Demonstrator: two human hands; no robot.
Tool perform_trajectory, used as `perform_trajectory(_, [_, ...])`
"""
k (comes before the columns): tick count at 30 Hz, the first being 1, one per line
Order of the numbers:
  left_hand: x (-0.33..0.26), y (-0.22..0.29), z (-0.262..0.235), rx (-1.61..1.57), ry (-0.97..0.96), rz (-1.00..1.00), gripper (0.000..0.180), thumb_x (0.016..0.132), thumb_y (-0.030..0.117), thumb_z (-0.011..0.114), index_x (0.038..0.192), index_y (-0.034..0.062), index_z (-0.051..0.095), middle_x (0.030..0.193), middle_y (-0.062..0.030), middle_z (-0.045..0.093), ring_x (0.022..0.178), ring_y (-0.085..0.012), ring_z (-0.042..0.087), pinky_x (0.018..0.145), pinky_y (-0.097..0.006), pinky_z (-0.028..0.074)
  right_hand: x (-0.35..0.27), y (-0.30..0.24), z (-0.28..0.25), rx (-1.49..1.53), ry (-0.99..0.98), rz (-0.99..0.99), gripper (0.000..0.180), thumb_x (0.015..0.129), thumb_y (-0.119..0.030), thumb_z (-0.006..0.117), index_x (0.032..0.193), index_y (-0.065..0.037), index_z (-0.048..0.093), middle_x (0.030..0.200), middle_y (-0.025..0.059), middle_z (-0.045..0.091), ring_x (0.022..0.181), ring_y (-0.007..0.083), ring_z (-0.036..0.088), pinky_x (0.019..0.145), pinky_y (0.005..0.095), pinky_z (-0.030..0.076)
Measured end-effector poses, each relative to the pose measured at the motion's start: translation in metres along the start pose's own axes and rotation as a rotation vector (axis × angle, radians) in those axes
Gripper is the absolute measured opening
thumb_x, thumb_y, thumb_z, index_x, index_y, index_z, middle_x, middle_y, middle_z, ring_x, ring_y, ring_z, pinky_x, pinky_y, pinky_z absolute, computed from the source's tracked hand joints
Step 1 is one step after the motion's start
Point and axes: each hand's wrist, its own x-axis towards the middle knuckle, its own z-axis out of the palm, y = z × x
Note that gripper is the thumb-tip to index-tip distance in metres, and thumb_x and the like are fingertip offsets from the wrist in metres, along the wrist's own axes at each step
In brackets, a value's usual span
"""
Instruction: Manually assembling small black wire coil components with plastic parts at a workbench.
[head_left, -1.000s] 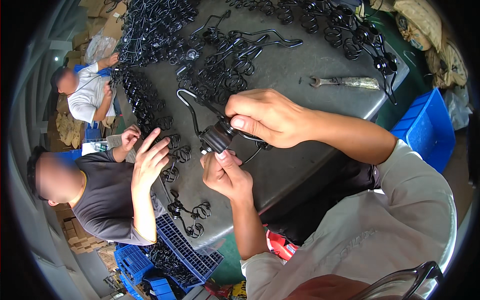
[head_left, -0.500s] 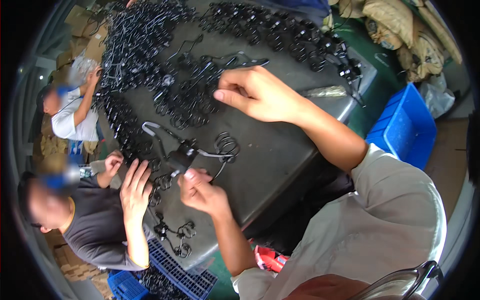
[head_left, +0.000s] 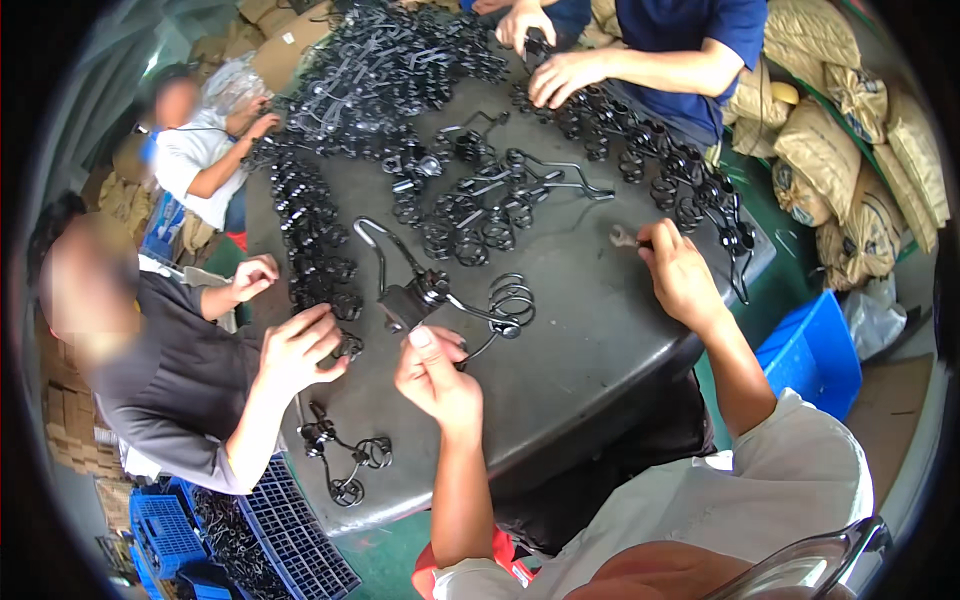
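My left hand (head_left: 437,375) is closest to me, fingers curled and pinching the near end of a black wire hanger assembly (head_left: 440,295) that lies on the dark grey table (head_left: 600,340). The piece runs away from that hand: a small boxy clamp just past my fingertips, a hook bending up and to the left beyond it, and a coiled wire ring (head_left: 512,300) lying to the right of the clamp, just beside it. My right hand (head_left: 682,280) is well apart from the hanger, out to the right and further up the table, fingers closed around the handle of a metal wrench (head_left: 625,237) whose head pokes out to the left of my knuckles. To my left, a person in a dark shirt has a hand (head_left: 300,345) resting at the table edge, near a line of black wire pieces (head_left: 315,240), with blue crates (head_left: 270,530) below. Further off, a loose heap of black hangers (head_left: 480,205) sits mid-table, and a bigger pile (head_left: 390,65) lies at the far end. Across the table, a person in blue handles more pieces, with filled sacks (head_left: 830,150) stacked to the right.
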Motion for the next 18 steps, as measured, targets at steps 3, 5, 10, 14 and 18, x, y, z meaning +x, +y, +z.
perform_trajectory(3, [0.01, 0.001, 0.005, -0.081, -0.015, -0.051, 0.054, 0.109, 0.031, 0.05, 0.063, 0.0031, 0.051, 0.064, -0.0069, 0.059, 0.06, -0.0124, 0.053, 0.058, -0.028, 0.038, 0.04, -0.021, -0.003, 0.363, 0.107, -0.067, 0.017, 0.101, -0.004, 0.057, 0.116, -0.002, 0.049, 0.096, 0.0133, 0.062, 0.081, 0.0292, 0.064, 0.073, 0.0352, 0.049])
perform_trajectory(5, [0.022, 0.003, 0.009, -0.133, -0.04, -0.096, 0.054, 0.11, 0.032, 0.05, 0.063, 0.0032, 0.052, 0.063, -0.007, 0.059, 0.057, -0.0115, 0.05, 0.055, -0.026, 0.036, 0.074, -0.045, 0.001, 0.984, -0.039, -0.111, 0.019, 0.103, -0.007, 0.057, 0.12, -0.001, 0.05, 0.094, 0.0063, 0.059, 0.076, 0.0157, 0.059, 0.071, 0.0305, 0.047])
perform_trajectory(10, [0.051, -0.001, 0.025, -0.266, -0.136, -0.137, 0.056, 0.109, 0.036, 0.049, 0.062, 0.0047, 0.05, 0.061, -0.0075, 0.056, 0.054, -0.0114, 0.048, 0.052, -0.026, 0.034, 0.139, -0.093, 0.002, 1.022, -0.008, -0.542, 0.018, 0.102, -0.002, 0.059, 0.118, 0.003, 0.061, 0.101, 0.0071, 0.057, 0.075, 0.0085, 0.054, 0.066, 0.0249, 0.046])
perform_trajectory(14, [0.057, -0.008, 0.024, -0.367, -0.252, -0.244, 0.059, 0.109, 0.038, 0.049, 0.059, 0.0068, 0.045, 0.057, -0.0073, 0.05, 0.053, -0.0149, 0.047, 0.053, -0.028, 0.036, 0.129, -0.092, 0.02, 0.965, 0.096, -0.618, 0.019, 0.1, -0.003, 0.063, 0.117, 0.004, 0.067, 0.107, 0.0143, 0.067, 0.083, 0.0187, 0.065, 0.072, 0.0322, 0.055])
perform_trajectory(18, [0.046, -0.008, 0.021, -0.358, -0.338, -0.299, 0.059, 0.11, 0.033, 0.046, 0.057, 0.007, 0.045, 0.055, -0.0067, 0.047, 0.055, -0.0185, 0.048, 0.056, -0.032, 0.04, 0.123, -0.088, 0.016, 0.818, 0.152, -0.715, 0.023, 0.094, -0.004, 0.069, 0.116, 0.002, 0.069, 0.107, 0.0157, 0.069, 0.092, 0.0297, 0.069, 0.081, 0.038, 0.054])
